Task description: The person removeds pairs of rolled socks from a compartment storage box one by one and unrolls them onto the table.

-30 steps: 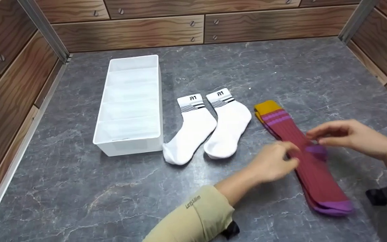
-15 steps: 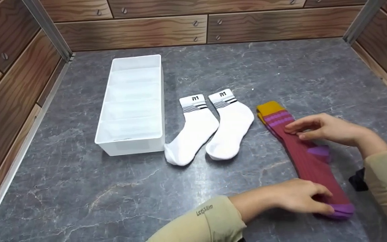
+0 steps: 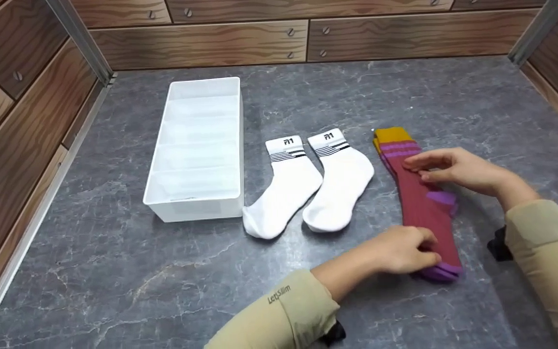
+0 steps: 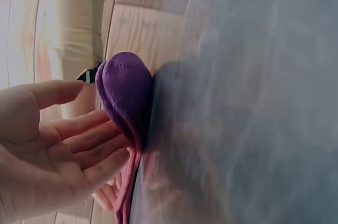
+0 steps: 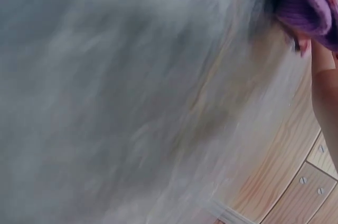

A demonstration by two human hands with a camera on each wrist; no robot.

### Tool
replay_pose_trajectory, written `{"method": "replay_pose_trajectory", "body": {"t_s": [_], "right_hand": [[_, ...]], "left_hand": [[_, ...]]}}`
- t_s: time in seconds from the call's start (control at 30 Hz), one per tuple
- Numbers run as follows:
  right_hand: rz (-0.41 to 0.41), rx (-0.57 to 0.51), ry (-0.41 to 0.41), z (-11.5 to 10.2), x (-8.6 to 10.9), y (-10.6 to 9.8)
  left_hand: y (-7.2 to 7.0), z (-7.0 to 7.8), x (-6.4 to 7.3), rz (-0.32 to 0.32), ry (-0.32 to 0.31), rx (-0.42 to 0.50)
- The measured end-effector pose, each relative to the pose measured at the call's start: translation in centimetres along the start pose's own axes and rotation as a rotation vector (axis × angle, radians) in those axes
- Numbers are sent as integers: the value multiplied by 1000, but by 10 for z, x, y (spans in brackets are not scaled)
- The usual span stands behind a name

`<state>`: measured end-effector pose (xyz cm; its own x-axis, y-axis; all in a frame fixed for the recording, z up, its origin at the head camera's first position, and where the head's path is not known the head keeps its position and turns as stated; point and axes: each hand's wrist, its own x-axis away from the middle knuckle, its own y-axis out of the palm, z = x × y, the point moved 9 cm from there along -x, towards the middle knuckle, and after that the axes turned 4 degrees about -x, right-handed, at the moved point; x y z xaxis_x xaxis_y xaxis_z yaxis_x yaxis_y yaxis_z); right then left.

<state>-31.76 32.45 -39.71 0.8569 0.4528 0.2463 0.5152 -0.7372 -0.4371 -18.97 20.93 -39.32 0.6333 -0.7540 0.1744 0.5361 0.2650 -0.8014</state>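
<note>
Two maroon socks lie stacked on the table at the right, with mustard cuffs and purple heels and toes. My left hand touches them at the toe end; in the left wrist view its fingers are extended flat against the side, beside the purple toes. Nearer the cuffs, my right hand rests its fingertips on the upper sock. A purple heel shows at the corner of the right wrist view, where the right hand's fingers are out of sight. Left of them lie two white ankle socks side by side.
A white plastic box with divided compartments stands left of the white socks, close to one toe. Wood-patterned panels border the grey marbled table at the back and sides.
The maroon socks have turned straighter, their toe end swinging left and away from me. My left hand went down to the toes, then moved back up with them; my right hand moved toward the cuffs.
</note>
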Motion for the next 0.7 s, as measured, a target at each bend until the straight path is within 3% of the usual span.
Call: {"method": "replay_pose_trajectory", "body": {"t_s": [0.2, 0.43, 0.7], "right_hand": [[64, 8, 27, -3, -22, -4], [109, 50, 38, -6, -36, -8], [137, 82, 9, -8, -45, -10]], "left_hand": [[-18, -20, 2, 80, -66, 6], [-29, -33, -1, 147, -122, -11], [-34, -35, -1, 173, -100, -45]]}}
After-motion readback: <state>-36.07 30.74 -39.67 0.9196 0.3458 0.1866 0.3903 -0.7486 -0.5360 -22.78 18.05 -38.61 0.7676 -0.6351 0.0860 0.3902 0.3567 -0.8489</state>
